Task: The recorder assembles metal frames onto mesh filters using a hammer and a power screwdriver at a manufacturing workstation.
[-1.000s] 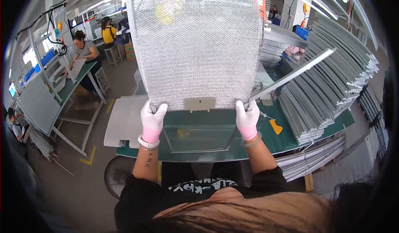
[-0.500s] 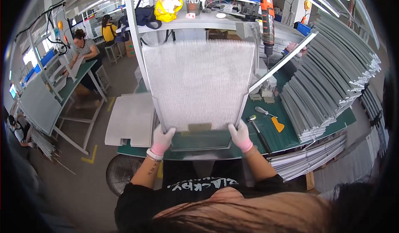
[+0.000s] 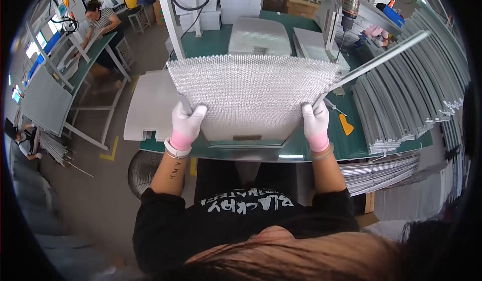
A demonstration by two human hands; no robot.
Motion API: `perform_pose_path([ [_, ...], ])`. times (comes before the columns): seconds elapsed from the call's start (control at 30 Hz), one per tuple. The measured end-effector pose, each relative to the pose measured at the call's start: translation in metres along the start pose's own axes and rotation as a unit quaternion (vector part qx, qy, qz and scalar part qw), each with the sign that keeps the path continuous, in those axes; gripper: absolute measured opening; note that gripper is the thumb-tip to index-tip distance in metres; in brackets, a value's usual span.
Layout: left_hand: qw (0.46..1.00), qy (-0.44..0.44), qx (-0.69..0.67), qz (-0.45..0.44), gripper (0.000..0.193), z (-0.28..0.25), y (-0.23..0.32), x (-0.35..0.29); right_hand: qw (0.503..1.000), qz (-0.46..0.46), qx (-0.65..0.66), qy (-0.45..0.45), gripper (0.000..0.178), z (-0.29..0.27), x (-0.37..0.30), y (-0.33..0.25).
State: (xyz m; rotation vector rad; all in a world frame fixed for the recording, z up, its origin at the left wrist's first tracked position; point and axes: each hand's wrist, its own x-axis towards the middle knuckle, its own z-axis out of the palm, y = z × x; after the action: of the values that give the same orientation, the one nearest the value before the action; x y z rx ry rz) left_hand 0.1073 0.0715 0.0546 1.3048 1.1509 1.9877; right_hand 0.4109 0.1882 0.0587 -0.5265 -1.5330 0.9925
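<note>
Rectangular panel of silver wire mesh (image 3: 251, 88), one, held in both hands in front of the person, above the near part of the worktop.

Left hand (image 3: 188, 120), white glove with pink cuff: closed on the panel's left edge, thumb over the mesh. Right hand (image 3: 316, 120), gloved alike: closed on the right edge, thumb likewise on the near face.

Placement: panel between the hands, its body reaching forward from the person, far edge beyond both grips; neither hand was clearly nearer to it. The side edges ran away from the person; foreshortening hid which axis was the longer. Whether the lower edge touched anything could not be told.

Fitting: small brown-grey rectangular plate (image 3: 247, 137) at the panel's near edge.

Long, straight grey metal strip (image 3: 384, 57): slanted from the right hand outward to the upper right; whether that hand gripped it was unclear.

Green-topped worktop (image 3: 346, 148): bore a flat orange-yellow tool (image 3: 346, 124) just right of the right hand, a tall stack of grey metal slats (image 3: 396, 90) farther right, and pale grey sheets (image 3: 150, 103) left of the left hand.

Beyond: power drill (image 3: 352, 2), hanging bit-down. Below: round wire-caged fan (image 3: 140, 175), on the floor at left.
</note>
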Motion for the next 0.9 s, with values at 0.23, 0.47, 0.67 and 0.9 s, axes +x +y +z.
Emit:
perform_pose_path([
  [0.23,1.000,-0.008,0.021,0.000,0.025,-0.017,-0.017,-0.040,0.999,-0.014,-0.043,-0.004,0.023,-0.003,-0.023,0.012],
  [0.47,0.999,-0.001,0.011,-0.037,0.028,-0.015,-0.034,-0.045,0.992,-0.039,-0.116,-0.022,0.022,-0.003,-0.032,0.025],
  [0.67,0.987,-0.084,0.101,-0.089,0.028,-0.031,-0.020,-0.022,0.994,0.059,-0.045,-0.083,0.021,-0.014,-0.019,0.027],
  [0.9,0.995,-0.087,0.040,0.013,0.023,-0.019,0.044,0.028,0.998,0.022,0.041,-0.044,0.013,-0.005,0.020,-0.027],
])
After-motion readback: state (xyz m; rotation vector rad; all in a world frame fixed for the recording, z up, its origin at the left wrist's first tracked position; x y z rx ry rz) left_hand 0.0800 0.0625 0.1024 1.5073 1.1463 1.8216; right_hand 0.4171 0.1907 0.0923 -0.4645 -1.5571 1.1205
